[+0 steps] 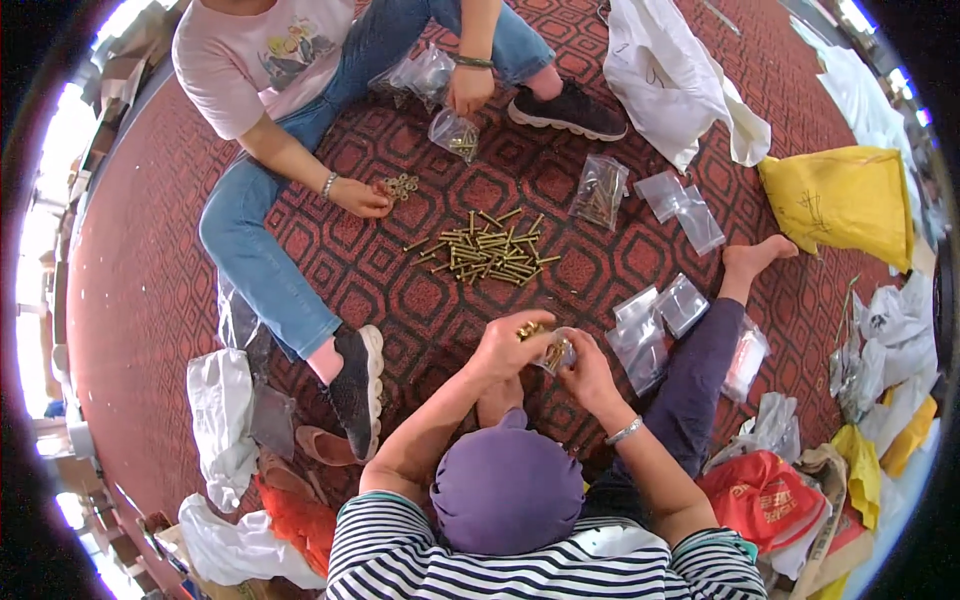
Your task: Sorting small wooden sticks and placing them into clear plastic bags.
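Note:
My left hand [500,350] is closed around a few brass-coloured bolts [530,329], with only their ends showing. Its fingertips reach to the mouth of a small clear plastic bag [548,364], which has brass-coloured pieces inside. The bag's edge is pinched in my right hand [588,375], close beside the left. Just beyond my hands, a loose pile of brass-coloured bolts [485,250] lies on the red patterned carpet [430,295].
Opposite sits another person, one hand [362,197] by a cluster of washers [403,186], the other [470,90] above a filled clear bag [455,135]. More clear bags [640,340] lie to the right, near a bag of long fasteners [600,190] and a yellow sack [840,205].

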A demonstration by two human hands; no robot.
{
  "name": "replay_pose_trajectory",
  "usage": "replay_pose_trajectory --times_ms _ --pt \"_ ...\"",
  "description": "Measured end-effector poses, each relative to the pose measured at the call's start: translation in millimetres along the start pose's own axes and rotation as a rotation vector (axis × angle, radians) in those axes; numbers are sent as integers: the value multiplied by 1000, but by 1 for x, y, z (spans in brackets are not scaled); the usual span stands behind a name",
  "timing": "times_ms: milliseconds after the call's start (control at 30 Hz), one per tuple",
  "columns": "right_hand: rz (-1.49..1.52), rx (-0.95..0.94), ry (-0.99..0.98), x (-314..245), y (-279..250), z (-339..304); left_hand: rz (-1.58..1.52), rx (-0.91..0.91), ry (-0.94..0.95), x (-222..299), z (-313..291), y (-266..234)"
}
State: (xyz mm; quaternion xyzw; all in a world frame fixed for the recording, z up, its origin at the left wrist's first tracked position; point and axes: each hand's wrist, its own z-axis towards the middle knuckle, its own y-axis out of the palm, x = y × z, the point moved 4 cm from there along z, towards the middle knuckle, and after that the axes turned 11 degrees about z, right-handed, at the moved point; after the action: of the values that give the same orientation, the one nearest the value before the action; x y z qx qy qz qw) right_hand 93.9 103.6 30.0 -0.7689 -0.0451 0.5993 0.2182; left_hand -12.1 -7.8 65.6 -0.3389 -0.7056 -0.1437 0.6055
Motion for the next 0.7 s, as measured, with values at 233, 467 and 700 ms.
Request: replay_pose_trajectory --times_ms 233,467,700 --pt "-25 44 -72 4 13 4 -761 -42 -17 3 1 27" --pt "95 34 53 -10 12 7 -423 108 59 -6 -7 37" --pt "51 25 12 10 12 2 -369 31 251 -9 -8 38"
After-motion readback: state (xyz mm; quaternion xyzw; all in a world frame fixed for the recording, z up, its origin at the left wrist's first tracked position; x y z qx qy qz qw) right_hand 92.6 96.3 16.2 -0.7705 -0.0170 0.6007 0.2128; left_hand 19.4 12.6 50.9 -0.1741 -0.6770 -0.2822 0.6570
